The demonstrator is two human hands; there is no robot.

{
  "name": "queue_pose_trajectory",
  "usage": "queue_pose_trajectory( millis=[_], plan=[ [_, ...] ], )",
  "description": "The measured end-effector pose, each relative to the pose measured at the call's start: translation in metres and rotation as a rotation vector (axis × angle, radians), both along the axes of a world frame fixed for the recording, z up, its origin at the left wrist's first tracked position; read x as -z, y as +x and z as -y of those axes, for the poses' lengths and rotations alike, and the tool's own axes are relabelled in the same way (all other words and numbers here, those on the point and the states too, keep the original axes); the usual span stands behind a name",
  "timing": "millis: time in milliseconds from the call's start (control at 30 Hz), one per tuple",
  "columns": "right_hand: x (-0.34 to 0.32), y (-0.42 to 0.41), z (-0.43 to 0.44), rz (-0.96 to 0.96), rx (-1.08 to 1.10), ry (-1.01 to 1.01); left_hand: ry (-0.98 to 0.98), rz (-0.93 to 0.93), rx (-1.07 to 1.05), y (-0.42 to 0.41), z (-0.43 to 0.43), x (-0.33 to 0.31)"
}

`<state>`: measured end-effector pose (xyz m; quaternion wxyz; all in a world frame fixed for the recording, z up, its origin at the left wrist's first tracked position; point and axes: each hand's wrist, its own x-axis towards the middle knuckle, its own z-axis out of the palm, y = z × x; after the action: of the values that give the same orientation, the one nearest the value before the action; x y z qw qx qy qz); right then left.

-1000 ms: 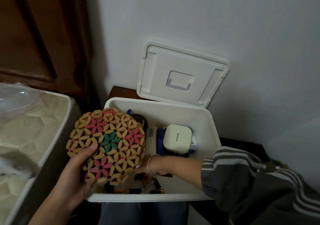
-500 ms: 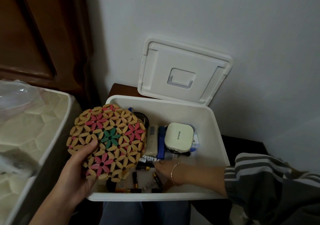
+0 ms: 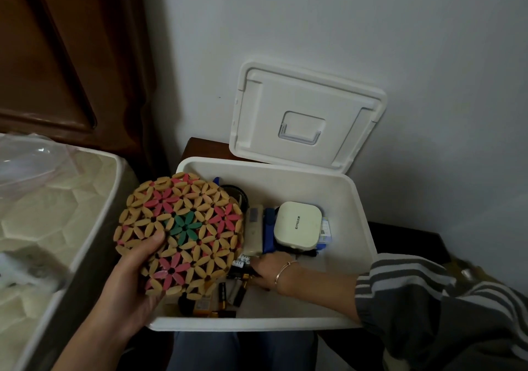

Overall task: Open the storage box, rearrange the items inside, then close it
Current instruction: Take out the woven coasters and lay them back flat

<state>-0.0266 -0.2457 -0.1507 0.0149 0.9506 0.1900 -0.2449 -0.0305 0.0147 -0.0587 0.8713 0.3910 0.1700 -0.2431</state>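
Gripping a round flower-patterned bamboo mat (image 3: 183,233) by its edge, thumb on top, the left hand (image 3: 128,290) holds it over the front-left corner of the open white plastic storage box (image 3: 363,222); the right hand (image 3: 265,270) lies among loose batteries (image 3: 228,293) inside, its grasp hidden.

right sleeve (image 3: 414,293): grey, pale stripes | right wrist: thin bangle (image 3: 281,272) (metallic) | trousers (image 3: 243,350): blue-grey

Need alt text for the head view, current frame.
A person's left hand holds a round flower-patterned mat above an open white storage box, while the right hand is inside it among loose batteries. The lid leans against the wall behind.
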Motion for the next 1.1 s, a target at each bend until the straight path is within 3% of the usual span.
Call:
queue_pose_trajectory(
  millis=[100, 267, 400, 500, 633, 700, 767, 967, 1100],
  plan=[
    [-0.029, 0.001, 0.012, 0.035, 0.063, 0.043, 0.036, 0.012, 0.015, -0.001, 0.000, 0.000],
    [-0.078, -0.018, 0.067, 0.231, 0.383, 0.196, 0.151, 0.056, 0.106, 0.004, 0.005, -0.005],
    [-0.100, -0.043, 0.105, 0.381, 0.795, 0.637, 0.198, 0.053, 0.224, 0.008, 0.022, -0.010],
    [-0.114, -0.050, 0.095, 0.240, 1.015, 1.000, 0.194, 0.068, 0.303, 0.010, 0.045, -0.015],
    [-0.132, -0.047, 0.070, -0.353, 1.109, 1.435, 0.178, 0.091, 0.408, 0.015, 0.080, -0.027],
    [-0.139, -0.042, 0.064, -0.543, 1.118, 1.613, 0.197, 0.134, 0.444, 0.017, 0.097, -0.034],
    [-0.143, -0.041, 0.065, -0.555, 1.148, 1.710, 0.236, 0.191, 0.476, 0.018, 0.111, -0.042],
    [-0.128, -0.065, 0.084, -0.313, 1.263, 1.798, 0.459, 0.393, 0.523, 0.005, 0.148, -0.063],
    [-0.120, -0.087, 0.108, -0.338, 1.249, 2.000, 0.610, 0.561, 0.556, -0.008, 0.151, -0.065]
  ],
)
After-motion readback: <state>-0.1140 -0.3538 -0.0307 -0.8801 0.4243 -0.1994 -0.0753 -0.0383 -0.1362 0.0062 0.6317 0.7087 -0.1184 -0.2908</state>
